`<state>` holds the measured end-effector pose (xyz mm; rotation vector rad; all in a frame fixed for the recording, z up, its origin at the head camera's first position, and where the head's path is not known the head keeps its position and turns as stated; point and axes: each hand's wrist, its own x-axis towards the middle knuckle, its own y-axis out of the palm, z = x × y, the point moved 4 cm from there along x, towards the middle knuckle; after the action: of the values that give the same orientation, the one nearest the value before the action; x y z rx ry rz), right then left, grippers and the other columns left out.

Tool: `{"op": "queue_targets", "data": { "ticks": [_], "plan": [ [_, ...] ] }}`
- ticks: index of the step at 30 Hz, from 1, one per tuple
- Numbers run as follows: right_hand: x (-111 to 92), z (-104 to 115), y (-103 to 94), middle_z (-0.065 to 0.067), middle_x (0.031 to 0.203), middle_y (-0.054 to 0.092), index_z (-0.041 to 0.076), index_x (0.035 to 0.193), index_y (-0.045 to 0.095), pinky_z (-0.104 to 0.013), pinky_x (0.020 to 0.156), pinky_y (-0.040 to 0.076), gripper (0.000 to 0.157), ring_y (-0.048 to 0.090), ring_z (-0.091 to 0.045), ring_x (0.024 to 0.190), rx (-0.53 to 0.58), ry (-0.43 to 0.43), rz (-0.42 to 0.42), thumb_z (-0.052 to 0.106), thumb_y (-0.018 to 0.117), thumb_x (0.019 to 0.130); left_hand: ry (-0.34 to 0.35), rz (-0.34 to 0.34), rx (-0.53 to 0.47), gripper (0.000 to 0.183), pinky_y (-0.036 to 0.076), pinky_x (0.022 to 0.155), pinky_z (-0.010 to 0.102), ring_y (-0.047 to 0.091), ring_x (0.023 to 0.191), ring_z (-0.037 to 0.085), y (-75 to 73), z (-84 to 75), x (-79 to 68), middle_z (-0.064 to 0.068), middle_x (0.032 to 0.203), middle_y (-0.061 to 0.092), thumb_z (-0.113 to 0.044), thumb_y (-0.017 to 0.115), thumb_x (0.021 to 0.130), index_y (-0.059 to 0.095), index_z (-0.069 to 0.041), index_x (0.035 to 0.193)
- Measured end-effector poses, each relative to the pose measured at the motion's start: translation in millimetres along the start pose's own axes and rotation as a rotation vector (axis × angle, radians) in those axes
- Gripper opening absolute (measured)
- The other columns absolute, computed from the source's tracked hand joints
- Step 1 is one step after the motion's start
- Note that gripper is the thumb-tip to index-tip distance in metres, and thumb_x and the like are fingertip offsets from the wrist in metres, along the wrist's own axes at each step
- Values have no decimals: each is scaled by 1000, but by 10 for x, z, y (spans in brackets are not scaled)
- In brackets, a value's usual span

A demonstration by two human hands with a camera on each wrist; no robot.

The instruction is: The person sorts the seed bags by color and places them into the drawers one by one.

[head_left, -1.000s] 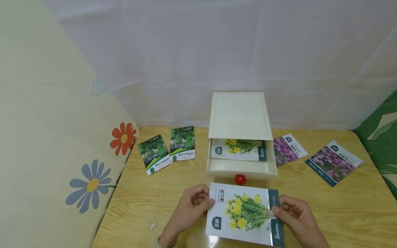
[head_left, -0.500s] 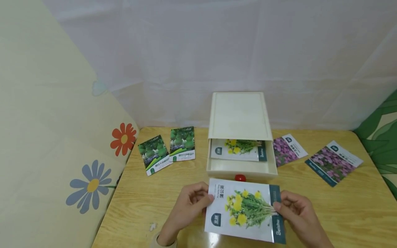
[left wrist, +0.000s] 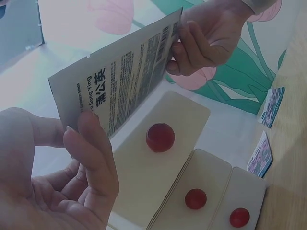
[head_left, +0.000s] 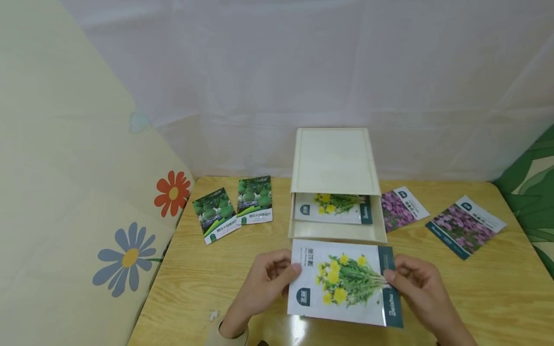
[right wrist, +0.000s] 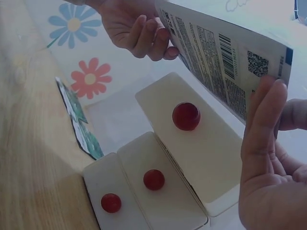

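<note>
A seed packet (head_left: 346, 283) with yellow dandelion flowers is held between both hands, in front of the cream drawer box (head_left: 333, 161). My left hand (head_left: 270, 283) pinches its left end with thumb on top and fingers beneath. At the dark green end, my right hand (head_left: 417, 283) pinches it the same way. The packet's printed back (left wrist: 122, 76) shows in the left wrist view, and its barcode side faces the right wrist view. The top drawer (head_left: 333, 233) is pulled out, and another dandelion packet (head_left: 333, 209) lies inside it, its far part hidden under the box top.
Two packets with green gourds, one nearer the edge (head_left: 215, 215) and one beside it (head_left: 255, 199), lie left of the box. To the right lie two purple-flower packets, one (head_left: 402, 206) partly behind the box, another (head_left: 466, 227) farther out. Red knobs (left wrist: 195, 199) front the drawers.
Both hands have raised the held packet slightly toward the box in the head view, so it now covers the top drawer's red knob. The other packets have stayed in place.
</note>
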<state>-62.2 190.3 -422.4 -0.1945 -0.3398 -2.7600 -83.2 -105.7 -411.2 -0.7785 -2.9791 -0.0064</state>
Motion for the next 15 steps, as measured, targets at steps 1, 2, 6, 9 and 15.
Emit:
{"op": "queue_targets", "data": {
  "ticks": [1, 2, 6, 9, 15],
  "plan": [
    [12, 13, 4, -4, 81, 73, -4, 97, 63, -26, 49, 55, 28, 66, -6, 64, -8, -15, 2, -17, 38, 98, -17, -2, -1, 18, 51, 42, 22, 65, 59, 5, 0, -1, -2, 21, 91, 74, -11, 54, 103, 68, -2, 107],
    [22, 25, 8, -3, 81, 73, -3, 98, 63, -26, 49, 55, 29, 67, -6, 64, -17, -31, 3, -18, 38, 98, -31, -4, 1, 18, 51, 42, 22, 66, 60, 6, -1, -4, -3, 21, 92, 75, -12, 54, 103, 68, -3, 108],
    [57, 74, 14, -2, 81, 74, -2, 97, 64, -27, 47, 54, 29, 67, -6, 64, -63, -49, -21, -18, 40, 97, -53, -1, 6, 19, 56, 44, 30, 71, 66, 11, -2, -16, -9, 20, 96, 75, -13, 54, 103, 68, -3, 111],
    [77, 113, 9, -3, 82, 75, -3, 99, 65, -27, 48, 55, 28, 68, -8, 64, -70, -46, -39, -17, 41, 97, -47, 3, 8, 20, 55, 44, 29, 71, 68, 11, -5, -27, -8, 21, 98, 75, -13, 54, 103, 68, -2, 113],
    [130, 170, -11, -5, 86, 76, -1, 103, 66, -28, 44, 54, 31, 69, -10, 61, -42, -59, -55, -17, 40, 98, 0, -10, 12, 18, 45, 40, 19, 56, 53, 4, -15, -32, -8, 26, 91, 73, -8, 54, 102, 68, 3, 104]
  ]
}}
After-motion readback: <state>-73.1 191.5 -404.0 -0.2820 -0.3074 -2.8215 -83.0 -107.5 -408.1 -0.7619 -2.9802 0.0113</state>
